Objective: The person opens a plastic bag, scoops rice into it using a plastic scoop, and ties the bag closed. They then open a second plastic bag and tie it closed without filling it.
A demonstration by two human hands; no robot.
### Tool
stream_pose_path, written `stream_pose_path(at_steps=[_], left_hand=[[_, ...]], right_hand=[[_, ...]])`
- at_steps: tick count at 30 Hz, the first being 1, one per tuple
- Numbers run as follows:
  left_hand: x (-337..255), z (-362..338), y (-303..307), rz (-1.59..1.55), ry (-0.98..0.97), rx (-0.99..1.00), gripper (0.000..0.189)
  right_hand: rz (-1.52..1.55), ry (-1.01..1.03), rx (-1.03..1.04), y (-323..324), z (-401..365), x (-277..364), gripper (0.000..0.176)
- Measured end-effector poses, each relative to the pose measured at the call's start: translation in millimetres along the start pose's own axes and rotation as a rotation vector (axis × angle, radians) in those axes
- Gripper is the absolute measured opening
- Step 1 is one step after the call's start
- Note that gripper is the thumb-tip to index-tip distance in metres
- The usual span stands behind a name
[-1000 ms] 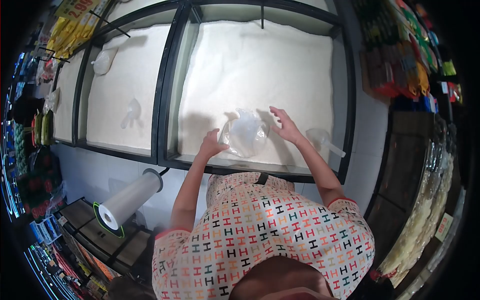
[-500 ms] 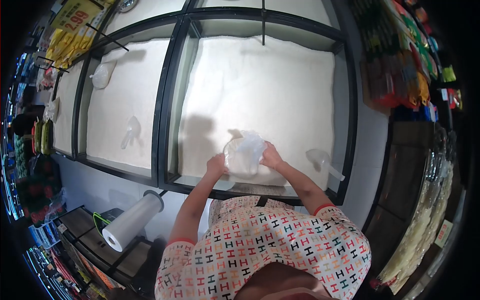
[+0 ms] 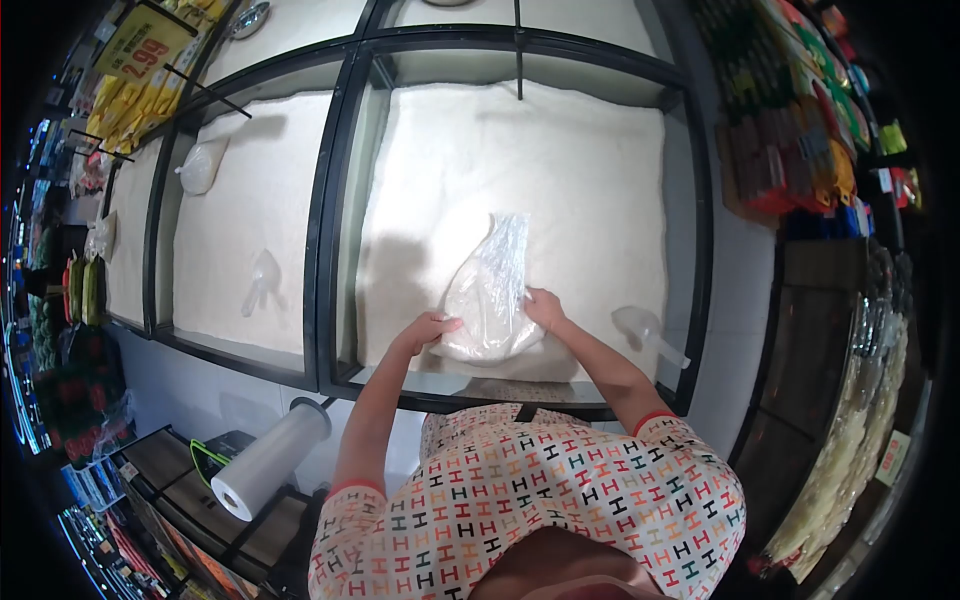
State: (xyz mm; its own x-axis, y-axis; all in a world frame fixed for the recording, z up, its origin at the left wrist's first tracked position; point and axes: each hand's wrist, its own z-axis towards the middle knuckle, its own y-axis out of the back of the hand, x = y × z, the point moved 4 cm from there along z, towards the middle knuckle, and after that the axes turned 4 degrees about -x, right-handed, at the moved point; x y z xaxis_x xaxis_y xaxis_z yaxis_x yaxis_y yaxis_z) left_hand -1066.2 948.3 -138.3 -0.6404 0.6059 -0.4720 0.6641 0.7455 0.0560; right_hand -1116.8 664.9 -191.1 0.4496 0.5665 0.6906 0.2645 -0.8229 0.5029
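Observation:
A clear plastic bag (image 3: 485, 305) with white contents rests on the white, fine-grained bulk goods (image 3: 560, 160) in the large bin. Its empty upper part stretches away from me. My left hand (image 3: 436, 327) pinches the bag's left side, thumb lying over the plastic. On the opposite side, my right hand (image 3: 542, 308) grips the bag with fingers curled. To the right of that hand, a clear plastic scoop (image 3: 632, 322) lies on the goods, its handle pointing to the bin's near right corner.
Black frames (image 3: 330, 210) divide the bins. The left bin holds another scoop (image 3: 262, 278) and a filled plastic bag (image 3: 203, 166). A plastic bag roll (image 3: 270, 460) sits low at left. Shelved packages (image 3: 790, 130) line the right side. A yellow price sign (image 3: 145, 42) stands upper left.
The bag's upper part, crumpled over the filled part before, now extends away from me. My left hand has shifted slightly left, and both hands still hold the sides.

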Motion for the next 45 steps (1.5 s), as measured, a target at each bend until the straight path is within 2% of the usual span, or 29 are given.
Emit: stream_pose_path(at_steps=[3, 6, 9, 12, 14, 15, 17, 21, 24, 27, 28, 32, 35, 40, 43, 45], left_hand=[[-26.2, -31.1, -17.7, -0.325, 0.015, 0.156, 0.047], [-47.6, -59.4, -36.0, -0.659, 0.029, 0.28, 0.047], [-56.5, -74.6, -48.5, -0.834, 0.001, 0.354, 0.048], [-53.9, -76.9, -55.1, -0.869, -0.022, 0.366, 0.05], [-43.8, -71.5, -52.2, -0.891, -0.019, 0.425, 0.05], [-45.4, -73.7, -52.2, -0.889, -0.02, 0.391, 0.05], [-48.7, -77.3, -52.6, -0.886, -0.022, 0.323, 0.049], [-100.7, -117.5, -54.8, -0.867, -0.109, 0.162, 0.045], [-126.3, -124.4, -50.7, -0.863, -0.275, 0.168, 0.046], [-138.9, -135.6, -42.6, -0.889, -0.336, 0.084, 0.044], [-144.8, -141.4, -38.8, -0.894, -0.286, -0.001, 0.039], [-167.3, -154.6, -24.3, -0.725, -0.399, -0.073, 0.033], [-171.6, -151.5, -21.3, -0.631, -0.516, -0.054, 0.028], [-189.8, -165.6, -17.7, -0.442, -0.591, -0.304, 0.05], [-204.9, -188.1, -17.0, -0.297, -0.667, -0.401, 0.05], [-210.1, -188.6, -10.5, -0.244, -0.633, -0.38, 0.041]], right_hand=[[0.678, -0.399, 0.168, -7.4, -27.1, -23.0, 0.046], [1.128, -0.704, 0.464, 11.8, -64.2, -8.3, 0.046], [1.558, -0.644, 0.581, 18.3, -85.5, 6.9, 0.036], [1.608, -0.608, 0.516, 41.5, -105.3, 30.4, 0.031], [1.826, -0.533, 0.733, 14.0, -93.2, -11.1, 0.029], [1.93, -0.489, 0.846, 16.5, -94.8, -3.6, 0.029], [1.768, -0.48, 0.616, 25.8, -100.2, -11.6, 0.026], [1.486, -0.475, 0.135, 100.0, -127.7, 64.8, 0.027], [1.355, -0.451, -0.057, 129.8, -131.5, 73.0, 0.029], [1.239, -0.298, -0.102, 147.5, -139.2, 78.1, 0.035], [1.196, -0.256, -0.125, 154.4, -141.3, 83.0, 0.035], [1.061, -0.138, -0.174, 176.9, -140.1, 86.7, 0.033], [1.006, -0.076, -0.195, 187.1, -141.2, 91.8, 0.029], [0.902, 0.089, -0.295, 211.7, -149.5, 108.9, 0.028], [0.917, 0.14, -0.417, 222.2, -153.6, 120.0, 0.037], [0.89, 0.164, -0.418, 227.5, -157.1, 125.4, 0.04]])
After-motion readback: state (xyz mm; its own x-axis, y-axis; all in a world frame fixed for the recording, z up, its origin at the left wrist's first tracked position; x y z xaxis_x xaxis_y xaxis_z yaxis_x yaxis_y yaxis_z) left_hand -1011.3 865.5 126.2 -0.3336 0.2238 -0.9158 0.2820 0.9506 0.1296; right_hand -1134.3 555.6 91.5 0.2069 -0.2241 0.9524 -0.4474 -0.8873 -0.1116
